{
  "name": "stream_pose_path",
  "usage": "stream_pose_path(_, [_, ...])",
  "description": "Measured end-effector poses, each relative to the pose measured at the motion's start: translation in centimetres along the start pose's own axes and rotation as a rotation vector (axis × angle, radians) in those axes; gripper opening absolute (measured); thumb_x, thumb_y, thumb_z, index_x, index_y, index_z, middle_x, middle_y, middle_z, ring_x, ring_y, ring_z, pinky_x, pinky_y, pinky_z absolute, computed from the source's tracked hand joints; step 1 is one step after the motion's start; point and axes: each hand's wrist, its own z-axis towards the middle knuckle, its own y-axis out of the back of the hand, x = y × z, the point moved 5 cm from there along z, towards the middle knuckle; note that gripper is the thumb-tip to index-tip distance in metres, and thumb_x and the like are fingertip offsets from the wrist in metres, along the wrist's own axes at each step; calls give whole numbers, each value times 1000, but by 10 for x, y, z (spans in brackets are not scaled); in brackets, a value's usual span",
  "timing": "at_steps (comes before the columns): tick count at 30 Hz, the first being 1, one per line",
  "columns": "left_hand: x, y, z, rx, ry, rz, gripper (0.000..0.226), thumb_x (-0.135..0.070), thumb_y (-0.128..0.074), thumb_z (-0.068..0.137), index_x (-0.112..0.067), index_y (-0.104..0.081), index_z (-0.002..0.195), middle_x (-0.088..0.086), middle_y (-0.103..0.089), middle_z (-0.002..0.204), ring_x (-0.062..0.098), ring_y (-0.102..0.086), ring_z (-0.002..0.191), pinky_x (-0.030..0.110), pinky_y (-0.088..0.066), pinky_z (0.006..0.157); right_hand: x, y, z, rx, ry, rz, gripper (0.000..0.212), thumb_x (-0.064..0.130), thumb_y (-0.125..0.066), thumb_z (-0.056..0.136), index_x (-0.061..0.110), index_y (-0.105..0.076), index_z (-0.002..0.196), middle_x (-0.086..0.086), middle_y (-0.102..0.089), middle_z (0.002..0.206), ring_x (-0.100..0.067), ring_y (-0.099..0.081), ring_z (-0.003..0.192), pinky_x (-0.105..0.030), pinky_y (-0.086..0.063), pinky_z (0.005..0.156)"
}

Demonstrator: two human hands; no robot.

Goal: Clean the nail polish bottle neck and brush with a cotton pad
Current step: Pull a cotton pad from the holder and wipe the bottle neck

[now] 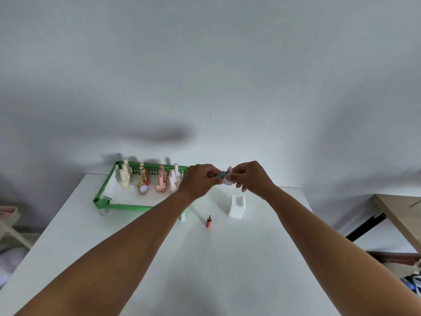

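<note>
My left hand (200,179) pinches a small blue-grey nail polish bottle (221,174) above the far side of the white table (159,258). My right hand (249,176) presses a white cotton pad (228,179) against the bottle's right end, and the pad hides the neck. Both hands meet in the air, fingers closed on their items. A red cap with its dark brush (208,221) pointing up stands alone on the table below the hands.
A green tray (102,199) at the back left holds several cream, gold, pink and lilac polish bottles. A white pack of cotton pads (238,206) stands under my right hand. A wooden table edge (401,215) is at the right.
</note>
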Motion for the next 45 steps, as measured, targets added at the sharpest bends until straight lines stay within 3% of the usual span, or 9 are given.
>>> stream_pose_path(5, [1,-2,-2,97,-45,115,10,-26,-75,71,-27,-74,81,-9,-74,76,18,-66,72,36,-51,67,20,-12,-7,91,233,-842,24,24,-51,94,9,-70,92,-10,-67,94,-30,-62,85,-40,-50,74])
stream_pose_path(12, [2,-5,-4,195,-13,34,17,-14,-73,73,-26,-76,86,0,-74,77,17,-68,71,38,-58,73,31,-14,-11,146,586,-1223,30,2,-47,85,17,-69,99,-1,-63,93,-25,-62,88,-35,-46,65])
stream_pose_path(14, [-3,-8,-3,200,-23,-26,19,-12,-73,73,-30,-75,81,1,-74,77,16,-69,70,35,-59,73,28,-9,-6,73,534,-1083,29,4,-49,83,19,-72,95,-1,-62,92,-25,-63,84,-35,-48,65])
stream_pose_path(18, [2,-2,1,169,24,-65,15,-13,-74,73,-24,-75,84,3,-71,73,16,-62,65,36,-55,69,12,24,11,-77,68,-212,16,10,-61,81,15,-74,73,-3,-68,70,-11,-64,56,-30,-48,55])
stream_pose_path(20, [8,1,1,153,47,-50,14,-15,-75,72,-25,-74,82,1,-68,69,16,-58,62,35,-50,66,7,33,11,-57,-14,-34,11,9,-66,81,13,-75,76,-3,-72,65,-10,-66,52,-27,-49,48])
stream_pose_path(30, [-2,-4,2,77,-36,26,12,-19,-75,74,-21,-75,86,-9,-69,70,12,-60,67,33,-49,68,15,8,0,33,-18,-163,14,19,-64,83,14,-77,77,-2,-69,60,-3,-52,34,-17,-45,39])
stream_pose_path(36, [-2,-14,-8,42,-171,232,13,-22,-69,77,-19,-73,89,-3,-74,88,17,-65,82,36,-51,74,4,-4,6,123,-293,-131,10,7,-69,71,-1,-71,77,-11,-69,61,-25,-66,56,-29,-53,58])
stream_pose_path(40, [12,-16,-12,4,-117,169,16,-21,-70,78,-21,-74,94,-3,-75,94,15,-66,86,33,-51,78,-7,-9,8,172,-445,84,7,0,-62,81,2,-64,75,-8,-56,58,-17,-52,46,-20,-47,40])
stream_pose_path(45, [32,-14,-18,-53,85,-163,15,-16,-74,76,-20,-74,91,-2,-76,89,18,-69,80,34,-57,77,-20,-17,4,234,-383,364,9,6,-70,84,1,-70,92,-8,-67,74,-11,-63,54,-21,-48,48])
